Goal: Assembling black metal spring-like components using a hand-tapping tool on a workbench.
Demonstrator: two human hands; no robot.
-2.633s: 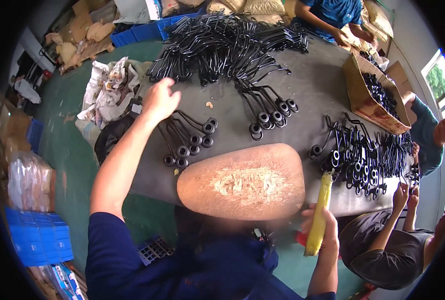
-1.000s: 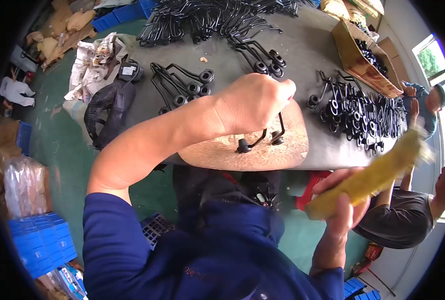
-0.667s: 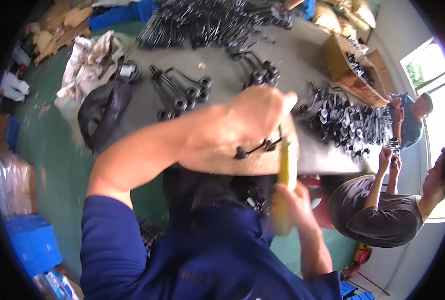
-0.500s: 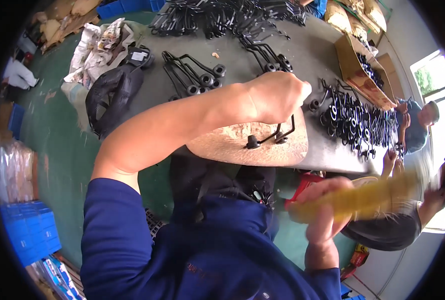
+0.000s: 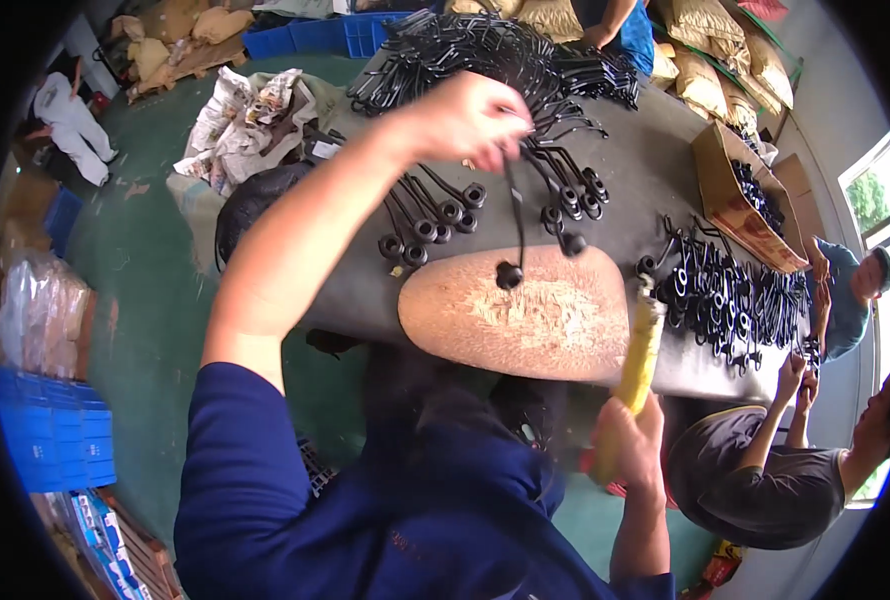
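Note:
My left hand is raised over the grey table and grips two black metal rods with ring ends, which hang down from it. Their ends dangle just above the worn wooden block at the table's near edge. My right hand holds a yellow-handled tool upright at the block's right end. A short row of the same black rods lies on the table left of the hanging ones.
A big heap of black rods fills the table's far end, and another pile lies at the right. An open cardboard box holds more. Two people work at the right edge. Blue crates stand on the green floor at left.
My left hand has lifted the black rods off the wooden block and now holds them up in the air. My right hand has brought the yellow tool upright beside the block.

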